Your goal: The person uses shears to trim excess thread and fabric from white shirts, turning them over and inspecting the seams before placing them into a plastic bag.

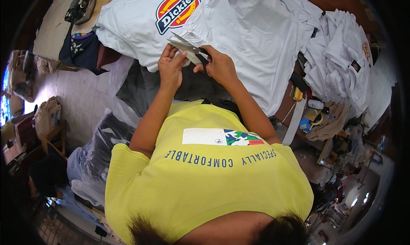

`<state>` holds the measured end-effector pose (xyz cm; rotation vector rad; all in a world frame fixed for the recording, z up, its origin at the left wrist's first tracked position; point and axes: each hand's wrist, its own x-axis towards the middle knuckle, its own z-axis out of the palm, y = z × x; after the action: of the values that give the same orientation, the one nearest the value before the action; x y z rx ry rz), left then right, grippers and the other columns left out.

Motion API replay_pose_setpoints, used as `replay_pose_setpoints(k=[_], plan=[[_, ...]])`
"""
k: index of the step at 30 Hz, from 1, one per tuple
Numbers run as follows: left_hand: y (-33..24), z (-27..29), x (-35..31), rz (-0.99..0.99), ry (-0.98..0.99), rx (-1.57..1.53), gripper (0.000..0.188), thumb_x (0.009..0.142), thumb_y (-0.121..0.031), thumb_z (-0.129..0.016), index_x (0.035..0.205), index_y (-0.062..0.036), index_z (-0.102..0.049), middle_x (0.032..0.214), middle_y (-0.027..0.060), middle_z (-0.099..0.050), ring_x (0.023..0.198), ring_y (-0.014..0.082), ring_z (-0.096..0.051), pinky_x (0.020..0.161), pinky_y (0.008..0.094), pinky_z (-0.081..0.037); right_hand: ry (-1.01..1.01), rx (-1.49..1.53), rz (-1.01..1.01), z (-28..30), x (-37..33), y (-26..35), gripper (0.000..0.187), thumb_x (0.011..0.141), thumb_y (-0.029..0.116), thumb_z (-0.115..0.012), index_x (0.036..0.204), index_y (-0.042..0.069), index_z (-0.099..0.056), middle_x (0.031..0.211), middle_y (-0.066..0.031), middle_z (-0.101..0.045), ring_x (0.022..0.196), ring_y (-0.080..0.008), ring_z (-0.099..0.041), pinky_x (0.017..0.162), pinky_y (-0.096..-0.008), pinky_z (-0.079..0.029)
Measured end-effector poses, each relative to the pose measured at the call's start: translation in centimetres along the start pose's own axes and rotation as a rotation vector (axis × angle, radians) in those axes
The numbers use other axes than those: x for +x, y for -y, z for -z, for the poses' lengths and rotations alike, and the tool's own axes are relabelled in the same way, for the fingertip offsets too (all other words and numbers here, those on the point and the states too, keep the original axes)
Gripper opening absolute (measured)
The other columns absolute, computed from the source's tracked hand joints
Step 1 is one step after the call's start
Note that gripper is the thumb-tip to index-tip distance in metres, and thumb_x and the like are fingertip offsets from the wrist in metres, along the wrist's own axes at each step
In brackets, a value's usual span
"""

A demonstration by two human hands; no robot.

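Looks like trimming to me: right hand (220, 66) grips the scissors (188, 45), left hand (171, 71) pinches the shirt (245, 33). Next snip probably calls for keeping it taut.

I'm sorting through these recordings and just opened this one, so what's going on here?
A person in a yellow shirt holds scissors in the right hand, the blades slightly apart. The left hand pinches a bit of white cloth by the blades; whether it is being cut can't be told. Both hands are over a white shirt with a colorful emblem, spread out in front. More white shirts lie heaped to the right.
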<state>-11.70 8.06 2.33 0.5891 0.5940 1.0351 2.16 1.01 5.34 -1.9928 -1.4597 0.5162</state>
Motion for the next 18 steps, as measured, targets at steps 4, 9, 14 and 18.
replay_pose_setpoints(k=[4, 9, 14, 18], plan=[[0.2, 0.2, 0.0, -0.01, -0.023, 0.027, 0.047, 0.078, 0.008, -0.059, 0.121, 0.0, -0.043, 0.107, 0.0077, -0.055, 0.093, 0.0158, -0.058, 0.077, 0.0283, -0.052, -0.032, 0.016, 0.031, -0.6, -0.2, -1.0, 0.057, 0.056, 0.035, -0.081, 0.102, 0.01, -0.058, 0.061, -0.0085, -0.057, 0.053, -0.0241, -0.056, 0.052, -0.0307, -0.044], [0.4, 0.2, 0.2, -0.011, -0.017, 0.043, 0.043, 0.079, 0.005, -0.06, 0.119, 0.0008, -0.044, 0.107, 0.0074, -0.055, 0.093, 0.0166, -0.058, 0.079, 0.0298, -0.05, -0.054, 0.155, -0.081, 0.6, -1.2, -2.2, 0.048, 0.063, 0.028, -0.08, 0.101, 0.008, -0.059, 0.063, -0.0099, -0.06, 0.053, -0.0189, -0.057, 0.049, -0.0303, -0.042], [2.7, 0.8, -0.2, 0.243, 0.043, 0.115, 0.036, 0.08, -0.005, -0.063, 0.113, -0.002, -0.049, 0.101, 0.0058, -0.059, 0.091, 0.0151, -0.059, 0.081, 0.0308, -0.049, -0.203, 0.803, -0.468, 5.2, -4.1, -7.3, 0.04, 0.076, 0.01, -0.069, 0.113, 0.008, -0.054, 0.066, -0.0027, -0.061, 0.044, -0.0046, -0.046, 0.039, -0.0185, -0.035], [5.2, 0.8, -1.4, 0.621, 0.121, 0.275, 0.024, 0.084, -0.022, -0.062, 0.096, -0.0015, -0.059, 0.089, 0.0038, -0.062, 0.081, 0.0117, -0.058, 0.075, 0.0274, -0.048, -0.618, 0.749, -0.499, 11.1, -10.5, -11.8, 0.038, 0.077, 0.009, -0.068, 0.111, 0.007, -0.053, 0.074, -0.0072, -0.064, 0.048, -0.0051, -0.05, 0.04, -0.0173, -0.038]])
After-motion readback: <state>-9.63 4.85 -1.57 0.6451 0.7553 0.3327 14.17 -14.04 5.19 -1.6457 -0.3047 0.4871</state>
